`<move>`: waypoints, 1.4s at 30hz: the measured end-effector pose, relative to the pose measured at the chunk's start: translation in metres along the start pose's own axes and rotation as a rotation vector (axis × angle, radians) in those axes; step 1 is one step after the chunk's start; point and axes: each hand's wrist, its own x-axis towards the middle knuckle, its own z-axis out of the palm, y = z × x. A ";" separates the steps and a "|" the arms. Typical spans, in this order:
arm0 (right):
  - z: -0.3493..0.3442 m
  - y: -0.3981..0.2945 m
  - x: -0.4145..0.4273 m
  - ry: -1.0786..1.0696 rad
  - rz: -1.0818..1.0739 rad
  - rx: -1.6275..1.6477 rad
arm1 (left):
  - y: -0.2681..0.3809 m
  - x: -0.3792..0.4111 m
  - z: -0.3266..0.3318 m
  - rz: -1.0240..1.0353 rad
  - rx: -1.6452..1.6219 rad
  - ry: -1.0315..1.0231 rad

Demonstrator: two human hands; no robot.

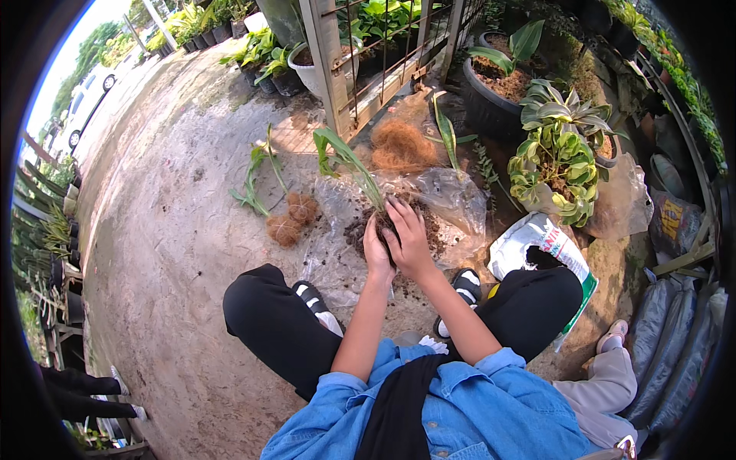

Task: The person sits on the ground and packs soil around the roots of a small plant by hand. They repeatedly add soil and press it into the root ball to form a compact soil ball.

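My left hand [377, 252] and my right hand [409, 237] are cupped together around the root end of a long-leaved green plant [359, 167]. Dark soil shows about the roots, though my fingers hide most of the clump. Its leaves lean up and to the left. Under my hands, loose dark potting soil [357, 234] is strewn over a clear plastic sheet [330, 210]. Left of the sheet lie two small plants whose roots are wrapped in brown fibre balls, an upper ball [302, 207] and a lower ball [283, 230], bound with thin string.
Beyond the sheet sit a heap of brown coconut fibre [402, 146] and a loose leafy cutting [446, 129]. An opened printed soil bag [512, 244] lies by my right knee. Potted plants [555, 167] and a metal gate [330, 69] stand around. Other people's legs [604, 368] show at both sides.
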 end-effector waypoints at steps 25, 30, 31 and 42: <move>0.001 -0.008 0.008 0.092 0.310 -0.105 | -0.006 -0.011 0.006 -0.027 0.102 0.019; -0.001 -0.001 0.015 0.089 0.388 0.337 | 0.012 -0.015 0.024 -0.169 -0.134 -0.003; -0.001 0.004 0.017 0.107 0.444 0.500 | 0.013 -0.014 0.022 -0.182 -0.096 -0.031; 0.007 0.031 0.010 0.099 0.644 0.455 | -0.011 -0.016 0.012 -0.066 0.159 0.037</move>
